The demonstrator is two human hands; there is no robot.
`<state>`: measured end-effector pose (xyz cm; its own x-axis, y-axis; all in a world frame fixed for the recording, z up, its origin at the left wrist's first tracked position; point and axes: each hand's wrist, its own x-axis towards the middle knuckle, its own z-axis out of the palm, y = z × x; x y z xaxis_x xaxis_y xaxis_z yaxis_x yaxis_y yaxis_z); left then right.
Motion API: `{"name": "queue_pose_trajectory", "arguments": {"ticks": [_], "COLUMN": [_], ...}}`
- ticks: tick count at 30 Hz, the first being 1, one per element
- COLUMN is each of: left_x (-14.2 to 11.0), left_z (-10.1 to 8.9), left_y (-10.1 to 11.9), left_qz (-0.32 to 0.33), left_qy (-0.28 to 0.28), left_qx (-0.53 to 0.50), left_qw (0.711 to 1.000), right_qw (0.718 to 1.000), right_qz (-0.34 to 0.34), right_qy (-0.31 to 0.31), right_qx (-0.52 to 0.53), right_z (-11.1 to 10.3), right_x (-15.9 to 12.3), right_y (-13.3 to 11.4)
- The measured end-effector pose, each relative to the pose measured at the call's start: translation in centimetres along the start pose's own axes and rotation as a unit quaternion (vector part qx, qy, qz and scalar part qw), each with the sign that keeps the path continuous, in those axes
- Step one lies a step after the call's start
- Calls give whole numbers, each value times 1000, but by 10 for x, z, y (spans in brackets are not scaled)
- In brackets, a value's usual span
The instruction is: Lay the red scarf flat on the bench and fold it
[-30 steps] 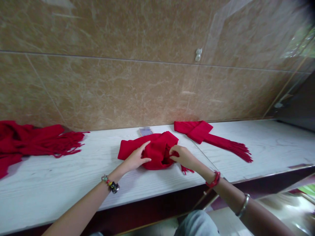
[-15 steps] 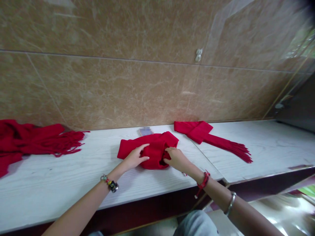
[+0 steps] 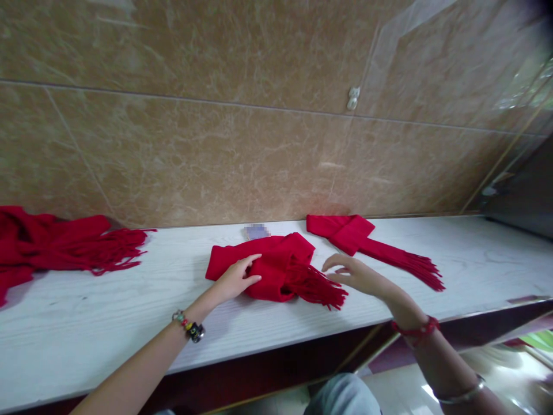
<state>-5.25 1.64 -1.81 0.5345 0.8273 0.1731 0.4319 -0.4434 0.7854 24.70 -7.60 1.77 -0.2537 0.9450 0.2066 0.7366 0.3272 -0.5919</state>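
Note:
A folded red scarf lies in the middle of the white countertop, with its fringe sticking out of the fold toward the right. My left hand rests on the scarf's left part, thumb and forefinger spread apart. Just right of the fringe, my right hand hovers with loosely bent, parted fingers and holds nothing. Behind it and to the right, a second red scarf is folded into a band with its fringed end pointing right. A heap of red scarf cloth with loose fringe is at the far left.
A small pixelated card-like item lies behind the middle scarf. A brown marbled tile wall rises at the countertop's back edge. One small white figure is on the wall. A dark appliance-like surface stands at right.
The fringe has come out through the fold of the middle scarf to the right. My right hand has let go and moved right. My left hand stays on the scarf.

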Motion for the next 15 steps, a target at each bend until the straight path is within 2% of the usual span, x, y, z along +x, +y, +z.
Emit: {"name": "queue_pose_trajectory", "arguments": {"ticks": [2,5,7,9,12,14,15], "left_x": [-1,-1,-2,-1,0,0,0], "left_z": [2,3,3,3,3,4,4], "left_y": [0,-1,-4,-7,-9,-6,-4], "left_qz": [8,9,2,-1,6,18,24], "left_qy": [-6,-9,-9,-7,-2,2,7], "left_qx": [4,0,2,7,12,11,11], "left_qw": [1000,1000,1000,1000,1000,1000,1000], "right_qw": [998,996,994,990,976,977,983], "right_qz": [-19,-43,-34,-21,-7,0,4], "right_qy": [35,-16,-52,-91,-185,-188,-157], "right_qx": [-39,-74,-88,-109,-113,-100,-97], "right_z": [13,37,43,36,9,-7,-11], "right_x": [20,44,46,36,12,2,1], "right_y": [-16,-40,-46,-41,-21,-10,-8]}}
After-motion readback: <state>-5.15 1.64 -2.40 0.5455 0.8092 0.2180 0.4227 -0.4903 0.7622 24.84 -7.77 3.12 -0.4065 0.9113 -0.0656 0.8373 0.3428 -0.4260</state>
